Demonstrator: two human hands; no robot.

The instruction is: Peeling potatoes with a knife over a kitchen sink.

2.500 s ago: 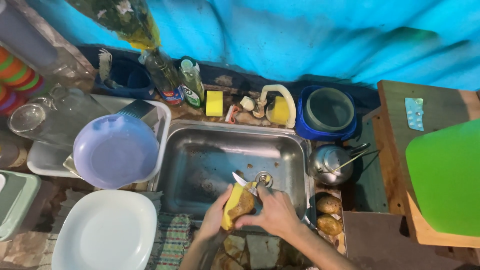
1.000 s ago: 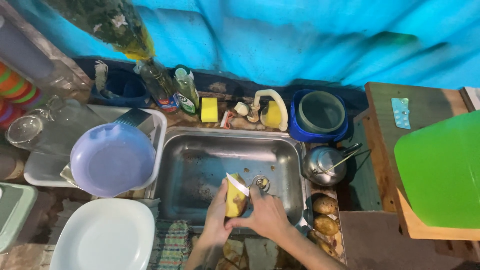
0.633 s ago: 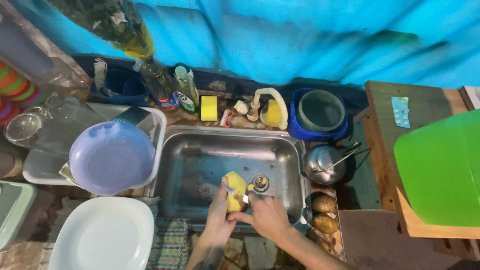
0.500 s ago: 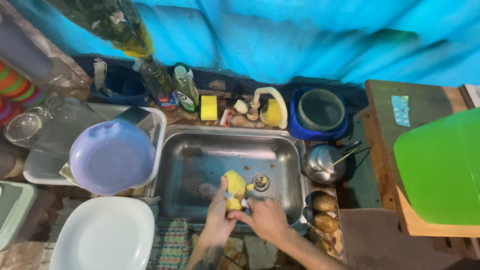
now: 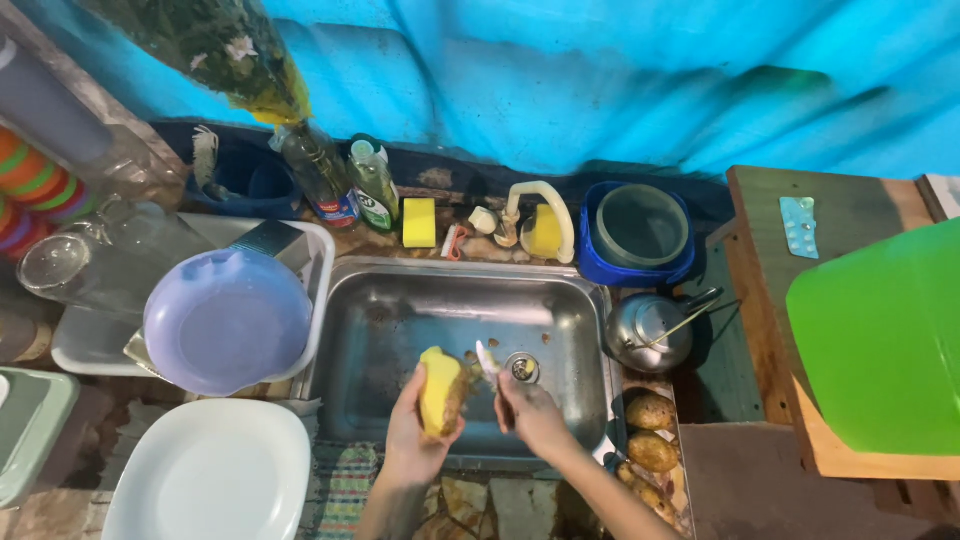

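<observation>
Potato (image 5: 441,389) between left hand (image 5: 415,440) fingers (image 5: 408,392).

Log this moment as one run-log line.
left hand: holds half-peeled potato | right hand: holds knife at potato | place: over steel sink | nearby: unpeeled potatoes

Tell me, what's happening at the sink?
A person is peeling a potato over the metal sink. The left hand holds the potato, which is partly peeled and yellow. The right hand holds a small white-bladed knife against it. More unpeeled potatoes lie to the right of the sink, near a metal kettle.
</observation>
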